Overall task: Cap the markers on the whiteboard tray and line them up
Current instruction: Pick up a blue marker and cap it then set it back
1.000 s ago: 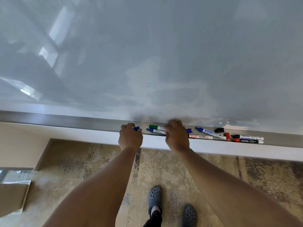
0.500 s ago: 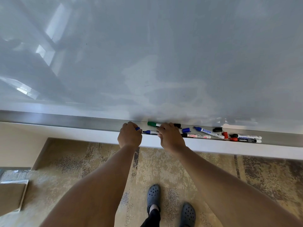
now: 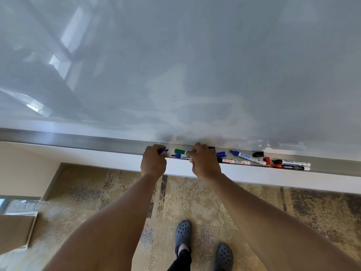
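My left hand (image 3: 153,161) is closed around a blue cap (image 3: 162,151) at the whiteboard tray (image 3: 101,142). My right hand (image 3: 204,161) grips an uncapped blue marker (image 3: 180,156), its tip pointing left at the cap, a small gap between them. A green-capped marker (image 3: 180,151) lies behind it. To the right lie a loose blue cap (image 3: 221,154), a marker with a white barrel (image 3: 234,161), an uncapped blue marker (image 3: 247,156), a black cap (image 3: 258,153), a red cap (image 3: 267,160), and two more markers, black-tipped (image 3: 291,162) and red-tipped (image 3: 291,167).
The whiteboard (image 3: 175,65) rises above the tray. Below is patterned carpet (image 3: 97,202) with my two grey clogs (image 3: 203,245). A brown box (image 3: 13,231) sits at the lower left.
My right hand slid left along the tray, bringing the blue marker's tip closer to the cap in my left hand. The left hand stayed put.
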Demonstrator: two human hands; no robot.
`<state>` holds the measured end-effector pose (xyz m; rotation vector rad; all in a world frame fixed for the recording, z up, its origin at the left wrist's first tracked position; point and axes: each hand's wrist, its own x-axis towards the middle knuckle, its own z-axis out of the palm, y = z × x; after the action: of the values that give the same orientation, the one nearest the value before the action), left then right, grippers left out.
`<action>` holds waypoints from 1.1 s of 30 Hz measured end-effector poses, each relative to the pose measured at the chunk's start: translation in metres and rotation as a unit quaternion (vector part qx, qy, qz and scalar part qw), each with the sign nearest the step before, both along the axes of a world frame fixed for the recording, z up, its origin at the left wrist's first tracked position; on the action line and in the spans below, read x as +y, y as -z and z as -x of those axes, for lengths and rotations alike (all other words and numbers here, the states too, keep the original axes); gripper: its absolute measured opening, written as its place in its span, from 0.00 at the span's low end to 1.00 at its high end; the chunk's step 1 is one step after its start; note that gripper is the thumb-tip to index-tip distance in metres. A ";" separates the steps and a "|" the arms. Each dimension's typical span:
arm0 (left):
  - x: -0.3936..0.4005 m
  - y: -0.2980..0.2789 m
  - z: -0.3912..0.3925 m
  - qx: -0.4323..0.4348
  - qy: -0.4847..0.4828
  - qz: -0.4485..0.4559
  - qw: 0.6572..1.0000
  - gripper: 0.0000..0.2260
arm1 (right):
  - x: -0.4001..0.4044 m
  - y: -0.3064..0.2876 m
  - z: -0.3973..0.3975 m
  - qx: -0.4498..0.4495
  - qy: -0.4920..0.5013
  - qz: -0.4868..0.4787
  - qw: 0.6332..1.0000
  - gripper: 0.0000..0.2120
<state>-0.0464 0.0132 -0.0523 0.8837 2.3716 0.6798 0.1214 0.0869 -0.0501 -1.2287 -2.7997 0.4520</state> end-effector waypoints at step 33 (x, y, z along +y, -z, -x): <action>-0.009 -0.199 -0.068 0.009 0.052 -0.424 0.904 0.07 | 0.015 -0.198 -0.061 0.358 -0.033 -0.145 0.922 0.09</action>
<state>0.0212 0.0046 0.1472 1.3340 1.9798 1.7175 0.1827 0.1017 0.1482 -0.7102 -2.1757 0.3707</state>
